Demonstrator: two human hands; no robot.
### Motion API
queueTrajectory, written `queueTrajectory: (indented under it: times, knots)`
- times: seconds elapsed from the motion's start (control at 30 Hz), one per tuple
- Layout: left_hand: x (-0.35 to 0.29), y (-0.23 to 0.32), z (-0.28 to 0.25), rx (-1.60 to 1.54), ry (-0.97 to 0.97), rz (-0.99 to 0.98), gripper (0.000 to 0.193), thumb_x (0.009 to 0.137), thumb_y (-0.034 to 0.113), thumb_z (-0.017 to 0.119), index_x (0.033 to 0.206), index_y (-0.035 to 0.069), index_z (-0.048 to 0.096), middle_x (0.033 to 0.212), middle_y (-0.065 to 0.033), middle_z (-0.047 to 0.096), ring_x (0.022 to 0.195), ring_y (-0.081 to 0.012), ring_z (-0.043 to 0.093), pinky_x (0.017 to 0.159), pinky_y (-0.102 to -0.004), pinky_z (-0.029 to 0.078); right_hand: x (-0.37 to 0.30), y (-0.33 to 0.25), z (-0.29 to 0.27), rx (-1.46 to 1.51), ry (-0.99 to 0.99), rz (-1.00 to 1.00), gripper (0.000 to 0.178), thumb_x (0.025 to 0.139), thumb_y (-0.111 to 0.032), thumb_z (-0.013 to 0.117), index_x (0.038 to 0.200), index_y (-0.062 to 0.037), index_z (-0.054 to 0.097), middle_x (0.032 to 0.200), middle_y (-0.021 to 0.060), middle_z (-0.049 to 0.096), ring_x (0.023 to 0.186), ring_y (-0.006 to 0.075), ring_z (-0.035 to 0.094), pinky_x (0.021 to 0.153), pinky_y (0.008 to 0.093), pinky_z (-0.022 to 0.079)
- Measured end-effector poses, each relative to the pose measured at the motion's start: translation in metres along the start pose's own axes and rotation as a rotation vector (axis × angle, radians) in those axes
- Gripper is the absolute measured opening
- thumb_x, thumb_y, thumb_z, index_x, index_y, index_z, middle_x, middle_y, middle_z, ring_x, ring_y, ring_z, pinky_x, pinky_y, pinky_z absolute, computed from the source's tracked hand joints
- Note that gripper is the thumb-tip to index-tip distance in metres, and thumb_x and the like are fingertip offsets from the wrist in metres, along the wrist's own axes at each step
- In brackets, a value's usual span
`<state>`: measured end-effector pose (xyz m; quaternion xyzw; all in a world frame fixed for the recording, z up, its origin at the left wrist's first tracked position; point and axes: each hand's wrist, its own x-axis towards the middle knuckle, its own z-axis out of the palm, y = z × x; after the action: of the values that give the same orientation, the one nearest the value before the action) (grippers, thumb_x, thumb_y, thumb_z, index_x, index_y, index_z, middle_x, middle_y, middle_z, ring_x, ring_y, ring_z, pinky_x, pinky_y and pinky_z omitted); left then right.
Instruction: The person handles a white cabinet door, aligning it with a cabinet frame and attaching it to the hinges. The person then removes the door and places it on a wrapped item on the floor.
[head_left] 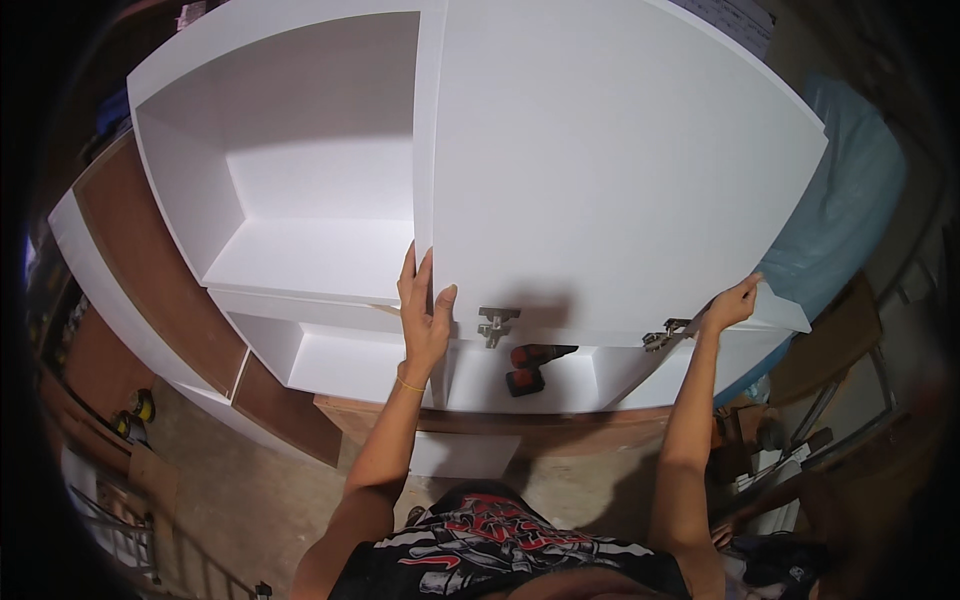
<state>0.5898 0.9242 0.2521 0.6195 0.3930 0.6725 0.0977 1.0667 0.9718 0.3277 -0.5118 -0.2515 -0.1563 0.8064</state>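
On our left, the white cabinet [320, 255] shows its open compartment. Next, the left hand [425, 320] is loosely open, fingers along the upright edge and thumb spread toward the large white door panel [620, 170], which lies over the cabinet's right half. If this hand presses in while the panel slides left, we think the fingers could get pinched. Along the panel's lower edge sit the left hinge [495, 325] and right hinge [660, 337]; uneven pushing might set them out of line. Between them, a red-and-black drill [527, 370] rests in a lower compartment, where a slipping panel could knock it. Farther right, the right hand [733, 303] curls at the panel's edge; we cannot tell how firmly it grips. The panel hides what lies behind it, shadow blurs the hinge details, and the blue plastic sheeting [860, 200] fades into the dark rim.
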Motion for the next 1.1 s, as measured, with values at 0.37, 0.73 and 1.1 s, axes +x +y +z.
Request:
queueTrajectory:
  times: [0.37,0.73,1.1]
  knots:
    - [-0.004,-0.013,0.005,0.047,0.052,0.038,0.059,0.101,0.024,0.059,0.150,0.000,0.038,0.160,-0.0240,0.024,0.147,-0.0355,0.026,0.118,-0.0458,0.024,0.007,0.043,0.005,0.208,-0.045,0.113,0.040,0.102,-0.033,0.059,0.100,0.0060,0.069,0.094,0.0112,0.069,0.088,0.0168,0.058,0.085,0.0314,0.046]
    - [-0.005,-0.020,0.006,0.027,0.019,0.043,0.061,0.101,0.025,0.059,0.151,0.000,0.036,0.160,-0.0240,0.023,0.149,-0.0359,0.021,0.120,-0.0459,0.019,0.008,0.031,-0.005,0.303,-0.083,0.179,0.040,0.102,-0.033,0.060,0.107,0.0057,0.068,0.094,0.0068,0.069,0.086,0.0124,0.059,0.080,0.0274,0.049]
    - [0.000,-0.001,-0.004,0.010,0.011,0.024,0.059,0.099,0.023,0.060,0.151,0.004,0.039,0.160,-0.0209,0.023,0.146,-0.0358,0.025,0.118,-0.0455,0.025,0.005,0.019,-0.006,0.284,-0.179,0.173,0.048,0.103,-0.039,0.056,0.113,0.0062,0.067,0.104,0.0091,0.069,0.091,0.0169,0.061,0.083,0.0303,0.051]
